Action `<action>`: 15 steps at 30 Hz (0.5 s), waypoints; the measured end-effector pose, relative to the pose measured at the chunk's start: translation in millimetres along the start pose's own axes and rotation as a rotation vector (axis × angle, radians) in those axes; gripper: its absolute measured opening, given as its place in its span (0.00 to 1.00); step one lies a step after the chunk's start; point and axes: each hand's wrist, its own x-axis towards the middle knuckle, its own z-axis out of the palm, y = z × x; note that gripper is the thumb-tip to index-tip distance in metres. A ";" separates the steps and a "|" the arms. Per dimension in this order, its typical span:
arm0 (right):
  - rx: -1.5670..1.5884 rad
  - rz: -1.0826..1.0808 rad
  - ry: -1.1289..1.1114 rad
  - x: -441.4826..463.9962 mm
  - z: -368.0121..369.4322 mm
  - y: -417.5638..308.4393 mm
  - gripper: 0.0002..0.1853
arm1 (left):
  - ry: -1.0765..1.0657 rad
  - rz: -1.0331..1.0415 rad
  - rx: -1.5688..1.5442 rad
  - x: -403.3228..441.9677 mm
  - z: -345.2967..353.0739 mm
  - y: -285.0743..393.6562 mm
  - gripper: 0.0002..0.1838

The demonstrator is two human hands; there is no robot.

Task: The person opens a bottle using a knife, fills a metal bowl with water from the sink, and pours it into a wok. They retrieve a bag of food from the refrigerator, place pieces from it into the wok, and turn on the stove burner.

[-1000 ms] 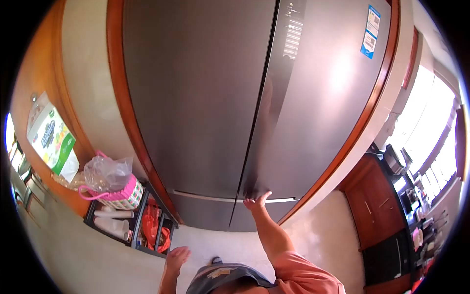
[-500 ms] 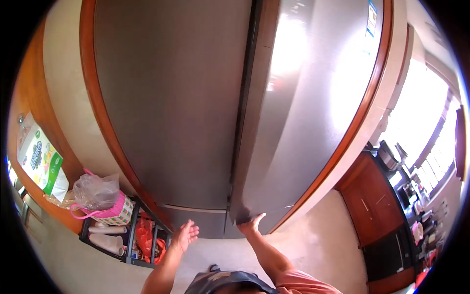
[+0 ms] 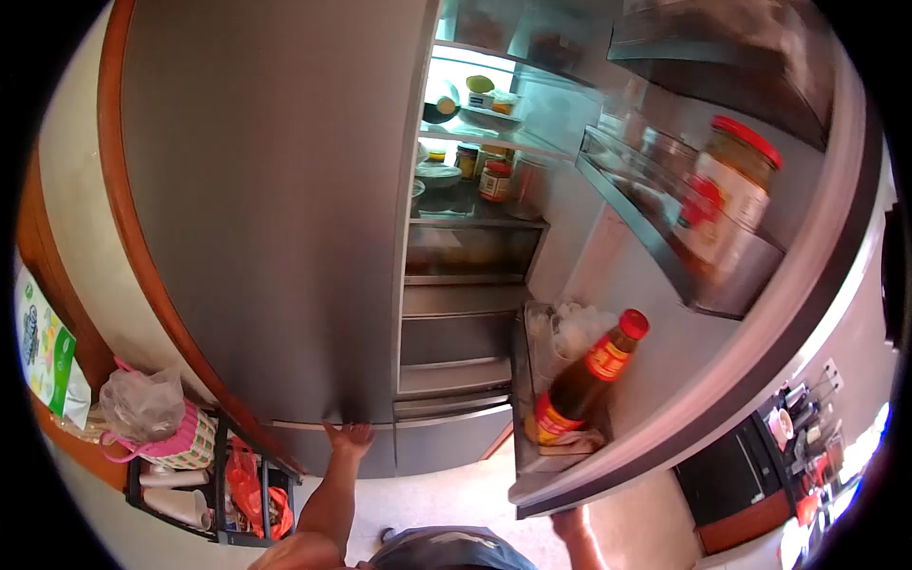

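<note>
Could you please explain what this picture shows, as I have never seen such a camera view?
No machine here: a person uses two bare hands, seen by a head-worn camera looking forward and down. The left hand is at the bottom of the closed left fridge door. The right hand is at the lower edge of the open right door, its fingers hidden. That door's shelves carry a red-capped bottle and a red-lidded jar. Neither hand visibly holds a loose item.
</note>
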 end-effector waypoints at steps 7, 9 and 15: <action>0.551 0.269 0.123 43.4 -87.9 14.6 0.21 | 0.012 -0.009 -0.113 -6.8 15.8 -16.5 0.58; 0.628 0.171 0.321 39.8 -84.1 29.9 0.22 | 0.038 0.021 -0.051 -20.1 5.3 -21.6 0.57; 0.405 0.944 0.223 -33.4 -76.1 111.6 0.22 | -0.126 0.220 0.288 -112.6 -60.8 -25.8 0.53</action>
